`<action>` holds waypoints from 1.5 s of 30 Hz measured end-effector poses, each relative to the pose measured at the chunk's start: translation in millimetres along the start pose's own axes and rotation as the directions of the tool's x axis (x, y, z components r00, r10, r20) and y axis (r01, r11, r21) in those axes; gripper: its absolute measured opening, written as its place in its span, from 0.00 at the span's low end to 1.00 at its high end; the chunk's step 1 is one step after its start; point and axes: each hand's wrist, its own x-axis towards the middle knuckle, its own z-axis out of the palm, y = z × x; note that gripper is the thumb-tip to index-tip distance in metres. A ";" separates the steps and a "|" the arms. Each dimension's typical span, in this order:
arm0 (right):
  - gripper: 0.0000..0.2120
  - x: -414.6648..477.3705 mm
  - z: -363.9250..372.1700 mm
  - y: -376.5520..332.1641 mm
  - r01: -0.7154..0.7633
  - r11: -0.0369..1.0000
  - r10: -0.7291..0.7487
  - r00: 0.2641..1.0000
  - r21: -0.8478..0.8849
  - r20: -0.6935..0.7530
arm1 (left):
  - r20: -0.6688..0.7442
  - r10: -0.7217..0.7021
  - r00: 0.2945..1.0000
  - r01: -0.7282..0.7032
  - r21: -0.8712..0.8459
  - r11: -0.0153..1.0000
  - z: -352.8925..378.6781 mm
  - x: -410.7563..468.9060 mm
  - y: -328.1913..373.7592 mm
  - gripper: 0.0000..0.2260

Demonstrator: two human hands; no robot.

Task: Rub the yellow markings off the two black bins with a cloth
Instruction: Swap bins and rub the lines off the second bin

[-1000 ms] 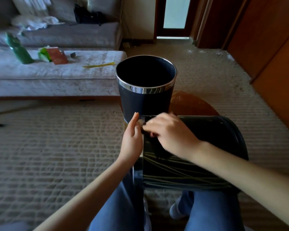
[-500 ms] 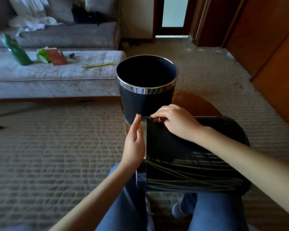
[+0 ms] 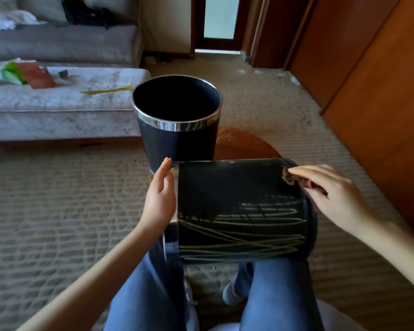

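A black bin (image 3: 237, 187) lies on its side across my lap, mouth to the left. Yellow lines (image 3: 242, 240) cross the near half of its wall; the far half looks plain black. My left hand (image 3: 160, 197) presses flat with straight fingers against the rim end. At the bin's base end, my right hand (image 3: 330, 194) pinches a small brown cloth (image 3: 290, 178) against the upper wall. A second black bin (image 3: 177, 120) with a chrome rim stands upright on a low wooden table (image 3: 246, 143) just beyond.
A pale sofa (image 3: 58, 101) at the left holds a yellow strip (image 3: 106, 90), an orange book (image 3: 35, 75) and green items. Wooden cupboard doors (image 3: 368, 91) line the right side. Woven carpet (image 3: 58, 199) covers the floor, and a doorway (image 3: 219, 22) is at the back.
My right hand has swept the cloth from the bin's rim end across to its base end. The left hand has stayed against the rim. The head camera has turned to the right.
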 end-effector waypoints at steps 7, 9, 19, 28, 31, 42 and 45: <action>0.19 -31.1 -13.9 -7.0 -0.064 0.993 0.047 0.986 -0.098 -0.162 | -0.011 -0.031 0.999 0.031 0.029 0.999 1.4 9.7 2.2 0.19; 0.20 -21.8 -1.3 -15.2 -0.027 0.991 0.008 0.989 -0.128 -0.149 | -0.009 -0.031 0.999 0.032 0.040 0.999 0.4 8.2 3.2 0.19; 0.23 35.1 23.3 -9.3 -0.089 0.996 0.089 0.996 -0.003 0.002 | -0.012 -0.114 0.993 0.114 0.034 0.993 0.4 12.7 6.2 0.20; 0.17 -42.8 32.4 -24.8 0.097 0.993 -0.108 0.975 -0.066 -0.193 | 0.000 -0.153 0.988 0.153 -0.017 0.988 -3.1 25.3 -7.8 0.34; 0.20 21.5 29.0 -10.2 0.000 0.999 -0.005 0.996 -0.052 -0.086 | 0.001 -0.138 0.990 0.138 -0.004 0.990 -3.7 14.4 -0.8 0.26; 0.20 -36.8 25.5 -41.0 0.119 0.987 -0.117 0.993 0.105 -0.028 | 0.012 -0.141 0.990 0.141 -0.036 0.989 0.1 22.5 -0.9 0.25; 0.19 -22.2 28.1 -36.0 0.172 0.981 -0.171 0.985 0.091 -0.018 | 0.009 -0.106 0.994 0.106 0.001 0.994 0.6 21.4 -3.0 0.20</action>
